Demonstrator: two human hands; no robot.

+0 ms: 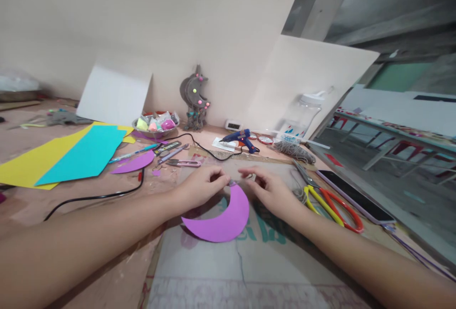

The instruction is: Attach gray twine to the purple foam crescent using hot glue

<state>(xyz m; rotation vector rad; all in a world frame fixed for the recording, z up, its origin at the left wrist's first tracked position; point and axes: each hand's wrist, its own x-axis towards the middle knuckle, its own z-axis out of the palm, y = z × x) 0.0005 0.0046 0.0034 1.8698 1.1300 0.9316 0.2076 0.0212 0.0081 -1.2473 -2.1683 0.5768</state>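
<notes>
A purple paper crescent moon (228, 221) is held over the board, its upper tip pinched between the thumb and index finger of my left hand (201, 186). A bit of grey yarn (233, 182) shows at that tip. Just to the right, my right hand (272, 192) has its thumb and index finger curled around what looks like the thin yarn strand; the strand is hard to make out there. Loose grey yarn lies beside my right wrist, near the yarn ball (294, 152). Beneath both hands is a covered board (199, 271) with green and reddish markings.
Scissors (331, 204) and a phone (356, 195) lie at right. Behind are a glue gun (238, 138), a water bottle (299, 116), a bowl of pompoms (156, 126) and a decorated grey moon (195, 97). Yellow and cyan paper (85, 154) and a black cable (92, 197) lie left.
</notes>
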